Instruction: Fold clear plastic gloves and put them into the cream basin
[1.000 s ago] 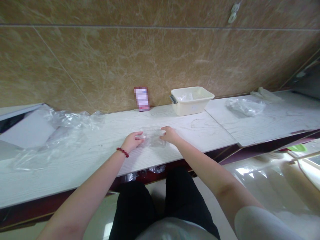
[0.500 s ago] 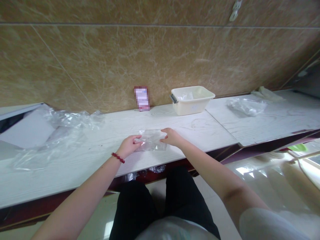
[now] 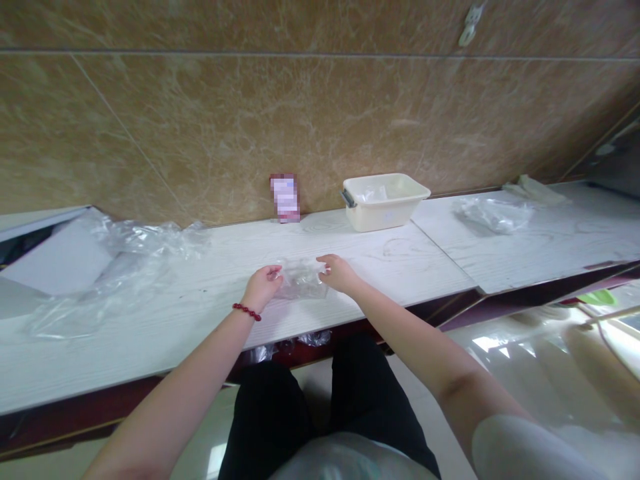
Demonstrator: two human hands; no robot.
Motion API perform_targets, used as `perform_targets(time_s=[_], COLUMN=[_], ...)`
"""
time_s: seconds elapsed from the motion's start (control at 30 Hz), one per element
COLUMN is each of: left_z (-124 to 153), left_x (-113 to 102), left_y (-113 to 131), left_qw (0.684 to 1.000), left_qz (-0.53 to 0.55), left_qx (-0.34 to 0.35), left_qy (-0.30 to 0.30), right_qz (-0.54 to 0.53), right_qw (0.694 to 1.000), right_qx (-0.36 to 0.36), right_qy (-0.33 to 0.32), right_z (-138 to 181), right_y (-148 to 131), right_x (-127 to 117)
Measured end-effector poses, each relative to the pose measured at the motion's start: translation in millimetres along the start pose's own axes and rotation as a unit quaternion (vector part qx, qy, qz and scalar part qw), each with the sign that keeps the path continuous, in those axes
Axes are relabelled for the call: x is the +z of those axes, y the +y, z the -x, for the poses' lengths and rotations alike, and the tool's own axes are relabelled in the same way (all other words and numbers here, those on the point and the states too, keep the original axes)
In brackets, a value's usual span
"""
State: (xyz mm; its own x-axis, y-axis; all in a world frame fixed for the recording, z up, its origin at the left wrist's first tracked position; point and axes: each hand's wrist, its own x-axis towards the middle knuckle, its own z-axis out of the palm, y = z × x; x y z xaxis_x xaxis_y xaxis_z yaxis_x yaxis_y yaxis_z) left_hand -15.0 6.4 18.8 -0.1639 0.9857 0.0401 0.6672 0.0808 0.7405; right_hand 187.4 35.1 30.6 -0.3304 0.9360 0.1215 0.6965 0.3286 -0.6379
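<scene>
A small clear plastic bag (image 3: 301,281) lies on the white wood-grain table (image 3: 200,300) in front of me. My left hand (image 3: 263,288), with a red bead bracelet on the wrist, pinches the bag's left edge. The bag's right edge is pinched by my right hand (image 3: 337,273). Both hands are closed on the plastic. The bag looks crumpled between them, and I cannot tell whether anything is inside it.
A cream plastic tub (image 3: 383,199) stands at the back near the brown marble wall. A small printed card (image 3: 285,197) leans on the wall. Loose clear plastic sheeting (image 3: 115,267) lies at the left, another crumpled bag (image 3: 493,212) at the right.
My hands have drawn a little closer together, and the bag between them is more bunched than half a second ago. Nothing else on the table moved.
</scene>
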Motion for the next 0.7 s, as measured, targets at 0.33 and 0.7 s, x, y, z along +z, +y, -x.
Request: perform_targets(time_s=[0.33, 0.7], left_z=[0, 1], left_x=[1, -6], left_y=[-2, 0], left_qw=[0.996, 0.99], left_qz=[-0.074, -0.121], left_qx=[0.036, 0.052], left_qy=[-0.031, -0.056], right_qz=[0.053, 0.077], right_qw=[0.998, 0.997], right_qx=[0.003, 0.03], right_qy=[0.015, 0.009], right_z=[-3, 6], right_y=[7, 0], right_x=[9, -2])
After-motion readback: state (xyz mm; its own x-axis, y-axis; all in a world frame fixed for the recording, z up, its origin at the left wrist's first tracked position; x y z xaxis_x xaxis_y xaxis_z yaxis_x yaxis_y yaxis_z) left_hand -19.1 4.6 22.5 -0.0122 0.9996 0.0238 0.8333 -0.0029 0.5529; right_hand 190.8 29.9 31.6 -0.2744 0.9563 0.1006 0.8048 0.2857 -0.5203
